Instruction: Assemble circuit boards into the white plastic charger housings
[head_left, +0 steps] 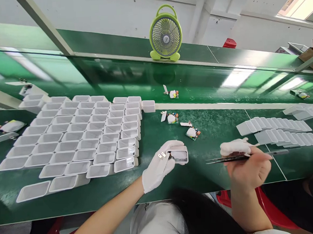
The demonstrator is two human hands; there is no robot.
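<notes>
In the head view, my left hand (156, 171), in a white glove, is closed around a small white plastic case (185, 154) at the table's front middle. A white part fills most of its opening. Two metal plug prongs (161, 155) show against the gloved fingers. Off to the right, my right hand (247, 169) grips a pair of dark metal tweezers (217, 160), their tips pointing left toward the case but apart from it. White covering wraps some of its fingers; the rest are bare. Beyond my left hand lie circuit boards (192, 132) with white-topped parts and white end plates.
Rows of open white cases (81, 146) cover the left of the green table (212, 124). More white cases (281, 123) lean in rows at the right. A green fan (165, 37) stands on the shelf behind. A person's dark clothing (291, 200) shows at the lower right.
</notes>
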